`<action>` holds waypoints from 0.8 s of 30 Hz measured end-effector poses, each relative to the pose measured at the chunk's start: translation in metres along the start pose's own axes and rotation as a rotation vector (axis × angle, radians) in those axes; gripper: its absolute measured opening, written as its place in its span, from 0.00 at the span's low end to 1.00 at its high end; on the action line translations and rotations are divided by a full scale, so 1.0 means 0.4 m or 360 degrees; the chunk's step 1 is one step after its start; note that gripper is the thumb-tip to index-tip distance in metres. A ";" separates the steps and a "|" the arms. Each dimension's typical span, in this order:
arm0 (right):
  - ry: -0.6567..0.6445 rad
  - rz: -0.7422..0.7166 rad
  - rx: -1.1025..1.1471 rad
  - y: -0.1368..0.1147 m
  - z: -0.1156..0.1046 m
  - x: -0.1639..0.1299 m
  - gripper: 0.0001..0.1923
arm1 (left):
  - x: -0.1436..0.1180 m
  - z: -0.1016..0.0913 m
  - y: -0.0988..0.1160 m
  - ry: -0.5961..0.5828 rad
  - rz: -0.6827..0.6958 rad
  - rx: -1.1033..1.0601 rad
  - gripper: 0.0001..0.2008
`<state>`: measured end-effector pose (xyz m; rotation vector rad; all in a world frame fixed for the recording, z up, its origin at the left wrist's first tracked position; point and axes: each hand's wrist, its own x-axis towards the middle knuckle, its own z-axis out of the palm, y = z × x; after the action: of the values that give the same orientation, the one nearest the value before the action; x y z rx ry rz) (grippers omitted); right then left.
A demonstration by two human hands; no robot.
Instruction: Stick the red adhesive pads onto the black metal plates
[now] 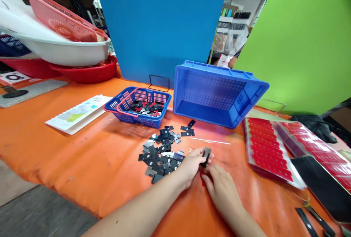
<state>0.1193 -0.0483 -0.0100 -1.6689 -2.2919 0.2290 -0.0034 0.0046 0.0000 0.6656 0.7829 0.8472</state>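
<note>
My left hand (193, 164) is closed on a small flat black plate (205, 156) with a shiny face, held tilted just above the orange table. Close beside it, my right hand (221, 184) has its fingers curled, with a small red piece (202, 179) between its thumb and fingertips, mostly hidden by them. To the left of my hands lies a loose heap of similar black and silver plates (161, 158). A few more black plates (188, 131) lie just behind the heap.
A blue basket (142, 120) with a pink handle holds black, silver and red pieces. Beside it, a blue crate (205, 111) lies on its side. Red sheets (270, 145), a dark tablet-like slab (323, 185) and black strips (307, 222) are at right; a white booklet (79, 114) is at left.
</note>
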 end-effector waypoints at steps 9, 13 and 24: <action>0.0367 -0.0264 0.0478 0.006 -0.057 -0.010 0.06 | 0.004 -0.004 0.004 -0.0058 -0.0007 -0.0067 0.17; 0.0590 0.0181 0.0943 0.037 -0.062 0.000 0.05 | -0.008 0.008 -0.006 -0.0105 -0.0090 -0.0093 0.20; 0.0468 0.0413 0.1275 0.084 -0.024 0.027 0.06 | -0.028 0.031 -0.023 -0.0234 -0.0276 -0.0171 0.21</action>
<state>0.1499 -0.0281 -0.0094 -1.4205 -1.4613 0.7787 0.0057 -0.0121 0.0033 0.5495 0.6478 0.6700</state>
